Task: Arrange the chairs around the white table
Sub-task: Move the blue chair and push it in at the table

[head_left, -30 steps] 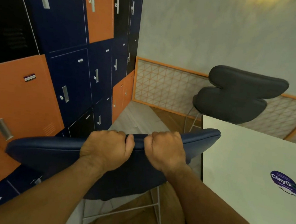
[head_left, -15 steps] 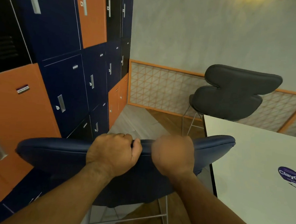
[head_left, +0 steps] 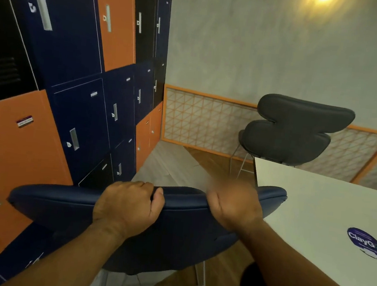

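A navy blue chair (head_left: 181, 232) on thin metal legs stands right in front of me, its backrest towards me. My left hand (head_left: 128, 206) grips the top edge of that backrest. My right hand (head_left: 234, 207) is over the same edge further right, motion-blurred, so its grip is unclear. The backrest's right tip reaches the corner of the white table (head_left: 314, 208), which fills the right side. A dark grey chair (head_left: 292, 132) stands at the table's far end.
Tall orange, navy and black lockers (head_left: 73, 85) line the left side close to the blue chair. An orange lattice panel (head_left: 203, 121) runs along the grey back wall. A round purple sticker (head_left: 365, 243) lies on the table. Wood floor shows between lockers and table.
The blue chair has shifted right, its tip now at the table corner. My right hand slid right along the backrest and blurred; my left hand kept its grip.
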A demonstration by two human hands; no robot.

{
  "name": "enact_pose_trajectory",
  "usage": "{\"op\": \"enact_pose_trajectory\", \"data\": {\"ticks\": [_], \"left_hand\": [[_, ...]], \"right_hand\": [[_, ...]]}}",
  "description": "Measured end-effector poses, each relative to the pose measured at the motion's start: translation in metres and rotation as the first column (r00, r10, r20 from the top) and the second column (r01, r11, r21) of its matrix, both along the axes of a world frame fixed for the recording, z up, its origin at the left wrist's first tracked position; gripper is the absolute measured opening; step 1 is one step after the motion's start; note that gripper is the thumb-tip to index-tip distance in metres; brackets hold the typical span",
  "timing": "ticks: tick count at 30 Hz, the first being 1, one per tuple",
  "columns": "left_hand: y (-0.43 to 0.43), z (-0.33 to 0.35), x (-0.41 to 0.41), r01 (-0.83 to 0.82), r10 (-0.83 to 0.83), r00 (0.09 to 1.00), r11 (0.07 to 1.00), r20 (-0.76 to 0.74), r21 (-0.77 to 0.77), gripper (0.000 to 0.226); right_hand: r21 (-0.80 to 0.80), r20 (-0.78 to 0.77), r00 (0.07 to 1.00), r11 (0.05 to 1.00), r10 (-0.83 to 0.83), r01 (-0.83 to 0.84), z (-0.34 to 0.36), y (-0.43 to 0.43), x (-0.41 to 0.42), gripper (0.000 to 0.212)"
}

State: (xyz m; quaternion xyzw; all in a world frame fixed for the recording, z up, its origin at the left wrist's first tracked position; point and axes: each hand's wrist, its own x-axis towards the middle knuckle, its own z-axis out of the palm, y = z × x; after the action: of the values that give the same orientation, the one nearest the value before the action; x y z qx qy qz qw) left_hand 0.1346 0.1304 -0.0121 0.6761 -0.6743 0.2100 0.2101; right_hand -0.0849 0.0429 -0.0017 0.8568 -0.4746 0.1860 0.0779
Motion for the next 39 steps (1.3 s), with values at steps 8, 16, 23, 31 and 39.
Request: {"op": "enact_pose_trajectory", "data": {"ticks": [8, 16, 23, 31, 39], "left_hand": [[0.003, -0.003, -0.001, -0.009, 0.010, 1.000, 0.999, 0.020, -0.035, 0.047], [0.007, -0.005, 0.004, 0.040, -0.038, 0.999, 0.998, 0.026, -0.055, 0.047], [0.011, -0.003, 0.045, 0.156, -0.155, 0.988, 0.986, 0.020, -0.065, 0.046], [0.009, 0.000, 0.100, 0.280, -0.280, 0.960, 0.958, 0.022, -0.051, 0.045], [0.006, 0.001, 0.101, 0.307, -0.308, 0.951, 0.951, -0.020, -0.035, 0.043]], "right_hand": [[-0.036, 0.027, 0.999, 0.999, -0.030, 0.031, -0.005, 0.003, -0.001, 0.052], [-0.012, -0.052, 0.997, 0.998, -0.063, 0.062, -0.003, 0.017, 0.004, 0.048], [-0.048, -0.068, 0.987, 0.989, -0.144, 0.141, -0.002, 0.049, 0.036, 0.034], [-0.052, 0.057, 0.939, 0.938, -0.339, 0.342, -0.012, 0.083, 0.083, 0.050], [-0.098, 0.076, 0.927, 0.922, -0.368, 0.374, -0.015, 0.078, 0.085, 0.046]]}}
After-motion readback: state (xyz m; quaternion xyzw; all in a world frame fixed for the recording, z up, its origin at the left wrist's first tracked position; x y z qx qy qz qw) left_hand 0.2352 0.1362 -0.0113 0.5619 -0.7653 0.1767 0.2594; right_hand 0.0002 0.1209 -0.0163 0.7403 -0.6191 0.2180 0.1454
